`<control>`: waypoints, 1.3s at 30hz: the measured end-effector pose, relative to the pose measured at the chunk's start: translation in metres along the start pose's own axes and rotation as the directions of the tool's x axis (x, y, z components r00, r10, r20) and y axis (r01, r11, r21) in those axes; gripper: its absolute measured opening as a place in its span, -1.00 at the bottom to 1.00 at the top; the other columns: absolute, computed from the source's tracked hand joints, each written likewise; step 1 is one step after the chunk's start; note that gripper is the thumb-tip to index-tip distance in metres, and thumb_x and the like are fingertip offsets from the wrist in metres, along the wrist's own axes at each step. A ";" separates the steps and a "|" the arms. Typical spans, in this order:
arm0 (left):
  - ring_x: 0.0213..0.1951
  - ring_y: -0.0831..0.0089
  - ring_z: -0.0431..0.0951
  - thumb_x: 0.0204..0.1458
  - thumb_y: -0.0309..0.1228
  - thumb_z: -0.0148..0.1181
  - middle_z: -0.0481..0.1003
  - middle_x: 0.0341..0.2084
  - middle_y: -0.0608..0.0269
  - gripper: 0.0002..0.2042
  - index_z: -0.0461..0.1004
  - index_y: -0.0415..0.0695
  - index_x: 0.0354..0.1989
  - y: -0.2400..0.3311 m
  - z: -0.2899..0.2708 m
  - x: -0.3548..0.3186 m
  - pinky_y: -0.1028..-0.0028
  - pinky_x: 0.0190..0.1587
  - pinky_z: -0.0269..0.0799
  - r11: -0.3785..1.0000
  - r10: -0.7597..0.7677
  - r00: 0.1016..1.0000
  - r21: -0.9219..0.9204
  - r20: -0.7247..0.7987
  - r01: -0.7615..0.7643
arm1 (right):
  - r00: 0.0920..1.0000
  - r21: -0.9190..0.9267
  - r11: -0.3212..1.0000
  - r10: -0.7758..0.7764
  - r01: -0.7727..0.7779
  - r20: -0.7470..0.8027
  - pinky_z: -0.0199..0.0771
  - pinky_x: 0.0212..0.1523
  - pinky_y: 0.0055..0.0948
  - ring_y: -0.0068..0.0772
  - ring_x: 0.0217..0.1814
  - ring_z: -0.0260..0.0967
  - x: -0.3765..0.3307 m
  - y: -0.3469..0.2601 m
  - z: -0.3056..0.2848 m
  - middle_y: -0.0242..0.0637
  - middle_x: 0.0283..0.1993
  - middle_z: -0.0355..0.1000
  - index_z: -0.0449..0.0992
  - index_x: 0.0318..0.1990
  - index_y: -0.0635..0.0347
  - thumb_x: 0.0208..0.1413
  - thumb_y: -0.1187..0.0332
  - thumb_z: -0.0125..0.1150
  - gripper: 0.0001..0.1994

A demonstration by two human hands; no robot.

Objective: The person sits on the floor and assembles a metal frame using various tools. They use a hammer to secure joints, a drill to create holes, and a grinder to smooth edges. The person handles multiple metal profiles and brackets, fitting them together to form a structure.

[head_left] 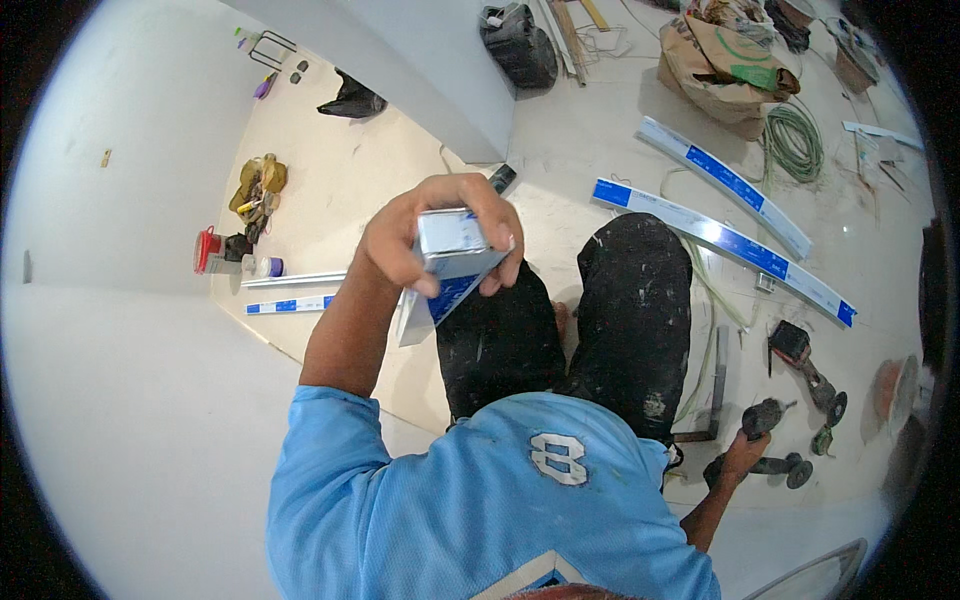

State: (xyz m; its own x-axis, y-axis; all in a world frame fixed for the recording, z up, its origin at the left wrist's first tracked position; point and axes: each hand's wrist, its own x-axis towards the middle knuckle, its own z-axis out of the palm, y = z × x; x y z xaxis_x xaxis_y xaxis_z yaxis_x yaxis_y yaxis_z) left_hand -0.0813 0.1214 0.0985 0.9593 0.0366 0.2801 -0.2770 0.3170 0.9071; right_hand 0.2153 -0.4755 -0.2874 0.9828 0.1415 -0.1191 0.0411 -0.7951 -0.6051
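My left hand (pixel 425 225) is raised in front of me and grips a short white channel piece with blue markings (pixel 452 265), fingers wrapped over its top end. My right hand (pixel 740 457) reaches down to the floor at the lower right and closes around a dark power tool (pixel 778 465) with a disc at its end. My legs in black paint-flecked trousers (pixel 630 310) stand between the two hands.
Two long white-and-blue channel strips (pixel 725 238) lie on the floor to the right, near a green cable coil (pixel 795 140) and a brown paper sack (pixel 722 68). Another power tool (pixel 797 348) lies close by. Short strips (pixel 290 303) and a red container (pixel 207 250) sit left. A grey column (pixel 420 70) rises ahead.
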 end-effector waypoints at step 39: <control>0.04 0.37 0.60 -0.11 -0.47 0.59 0.61 -0.09 0.29 -0.63 0.70 -0.04 -0.06 -0.109 -0.005 0.073 0.36 0.22 0.47 0.590 -0.288 0.880 0.654 -0.377 0.473 | 0.532 0.356 0.708 -0.698 0.610 0.479 0.57 0.28 -0.19 -0.14 0.25 0.63 -0.067 -0.431 -0.122 -0.01 0.23 0.63 0.50 0.35 0.33 -0.01 0.25 0.65 -0.24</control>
State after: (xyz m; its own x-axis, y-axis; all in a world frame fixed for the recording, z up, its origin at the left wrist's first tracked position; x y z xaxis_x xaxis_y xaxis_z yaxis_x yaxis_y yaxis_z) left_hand 0.0191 0.0945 0.0188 0.9451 0.2984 -0.1334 0.2544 -0.4154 0.8734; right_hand 0.1540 -0.2144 0.0771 0.4078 0.9129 -0.0177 0.5641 -0.2672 -0.7813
